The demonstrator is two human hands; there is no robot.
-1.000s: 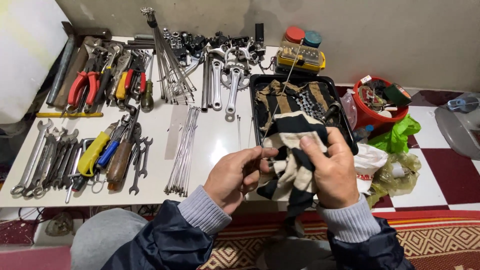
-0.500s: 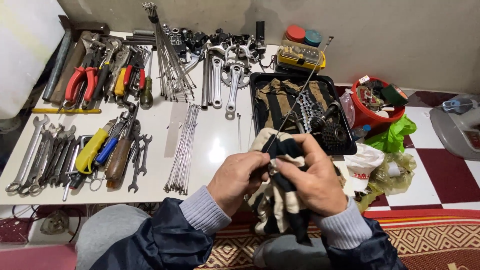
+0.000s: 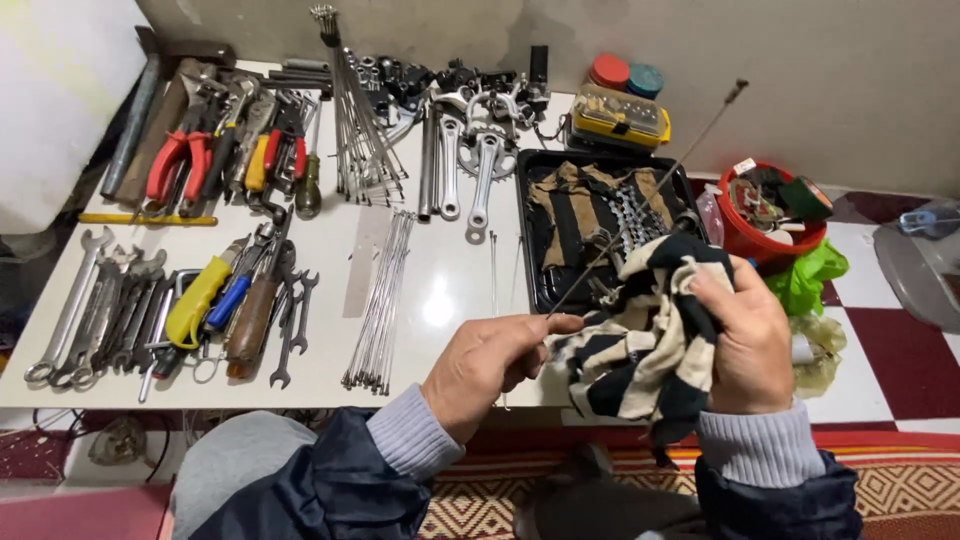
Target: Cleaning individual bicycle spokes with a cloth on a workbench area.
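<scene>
Pinching a thin metal spoke (image 3: 640, 205) with the left hand (image 3: 495, 365), tip pointing to 1 o'clock. Squeezing a striped rag (image 3: 640, 345) around it with the right hand (image 3: 745, 335). Sitting at 12 o'clock on the tabletop (image 3: 450, 290): a flat yellow box (image 3: 620, 113), a round red lid (image 3: 609, 71), a round blue lid (image 3: 646, 80).

Two hands (image 3: 500, 365), one spoke (image 3: 650, 190), one striped rag (image 3: 640, 350).

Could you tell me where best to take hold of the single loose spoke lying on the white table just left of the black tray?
Pinch the loose spoke near mid-length, coming straight down from above. It lies flat, thin and alone on the white table, with bare surface either side. The black tray stands apart on its right, so fingers probably fit. Sliding it toward the near edge might lift one end.
</scene>
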